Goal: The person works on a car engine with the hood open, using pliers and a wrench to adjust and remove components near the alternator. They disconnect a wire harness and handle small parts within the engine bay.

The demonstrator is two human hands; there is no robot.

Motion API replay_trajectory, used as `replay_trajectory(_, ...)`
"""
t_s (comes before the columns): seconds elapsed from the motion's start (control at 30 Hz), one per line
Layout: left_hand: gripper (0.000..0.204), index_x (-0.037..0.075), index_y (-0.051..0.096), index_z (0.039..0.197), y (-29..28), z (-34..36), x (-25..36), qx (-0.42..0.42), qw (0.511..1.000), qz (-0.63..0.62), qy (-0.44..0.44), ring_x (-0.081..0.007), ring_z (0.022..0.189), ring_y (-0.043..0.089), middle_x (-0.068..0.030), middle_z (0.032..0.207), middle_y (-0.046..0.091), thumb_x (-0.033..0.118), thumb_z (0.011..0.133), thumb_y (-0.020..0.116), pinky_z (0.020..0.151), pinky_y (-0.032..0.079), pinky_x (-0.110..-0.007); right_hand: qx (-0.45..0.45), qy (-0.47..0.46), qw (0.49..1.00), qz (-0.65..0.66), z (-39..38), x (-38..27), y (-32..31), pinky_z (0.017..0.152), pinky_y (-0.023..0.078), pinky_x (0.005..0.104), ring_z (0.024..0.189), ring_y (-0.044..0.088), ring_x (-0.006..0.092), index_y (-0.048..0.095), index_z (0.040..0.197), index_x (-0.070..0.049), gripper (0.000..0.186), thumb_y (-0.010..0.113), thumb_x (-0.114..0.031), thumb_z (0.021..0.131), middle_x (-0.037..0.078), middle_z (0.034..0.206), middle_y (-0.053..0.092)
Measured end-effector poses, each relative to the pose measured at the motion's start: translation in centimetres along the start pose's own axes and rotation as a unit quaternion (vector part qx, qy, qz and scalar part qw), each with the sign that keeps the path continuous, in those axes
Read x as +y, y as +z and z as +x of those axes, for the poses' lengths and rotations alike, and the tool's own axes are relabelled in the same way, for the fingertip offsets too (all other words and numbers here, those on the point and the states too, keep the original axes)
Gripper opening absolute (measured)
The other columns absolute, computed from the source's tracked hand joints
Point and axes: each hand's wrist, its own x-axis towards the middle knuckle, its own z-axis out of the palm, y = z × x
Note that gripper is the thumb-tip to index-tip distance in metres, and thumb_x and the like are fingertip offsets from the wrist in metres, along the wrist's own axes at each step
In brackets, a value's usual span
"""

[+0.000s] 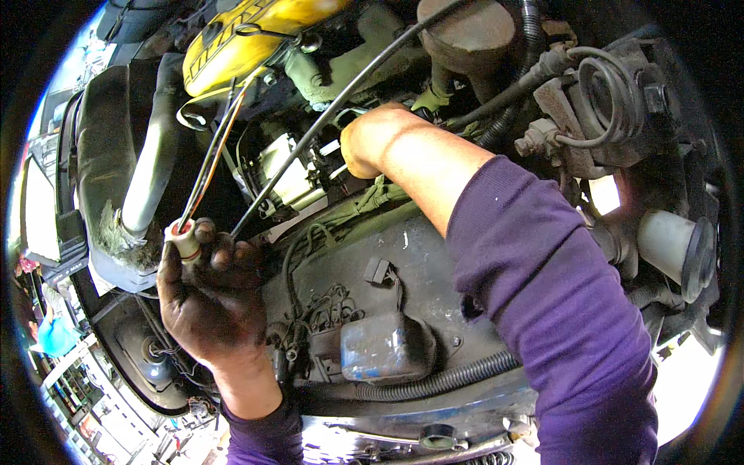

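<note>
My left hand (pixel 213 298), its fingers dark with grime, is closed round a small whitish cylindrical plug (pixel 186 246) with a reddish rim. Thin wires (pixel 209 170), dark and orange, run from the top of the plug up toward the yellow engine cover (pixel 252 43). The lower end of a long thin black rod (pixel 341 105) meets the fingertips of this hand; whether they grip it too, I cannot tell. My right hand (pixel 376 139) reaches into the engine bay beside a whitish box-like part (pixel 283 163). Its fingers are hidden behind the hand and by shadow.
A dark panel carries a worn blue-black housing (pixel 387 347) and a ribbed hose (pixel 442 380) along its near edge. Coiled metal tubing (pixel 612 101) and a white cylindrical part (pixel 674 248) stand at right. A silvery pipe (pixel 151 170) rises at left beside a black duct (pixel 108 147).
</note>
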Motion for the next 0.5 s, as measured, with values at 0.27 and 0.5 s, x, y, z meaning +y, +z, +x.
replay_trajectory(0.27,0.033,0.007,0.058,0.122,-0.20,0.04,0.14,-0.053,0.998,0.010,-0.016,-0.0237,0.089,0.057,-0.0136,0.109,0.062,0.030,0.110,0.038,0.083,0.048,-0.042,0.050,-0.029,0.998,-0.002,-0.35,0.30,0.07,0.100,0.052,0.0448,0.122,0.065,0.0296,0.073,0.124,-0.009,0.035,0.054,-0.018,0.095,0.012,0.133,0.068)
replay_trajectory(0.5,0.033,0.007,0.057,0.121,-0.13,-0.19,0.12,-0.029,0.999,0.033,-0.004,-0.0224,0.088,0.054,-0.0129,0.107,0.060,0.030,0.110,0.036,0.082,0.045,-0.040,0.074,-0.038,0.997,-0.001,-0.39,0.33,0.34,0.100,0.052,0.0447,0.123,0.065,0.0294,0.073,0.124,-0.010,0.035,0.055,-0.018,0.095,0.012,0.133,0.068)
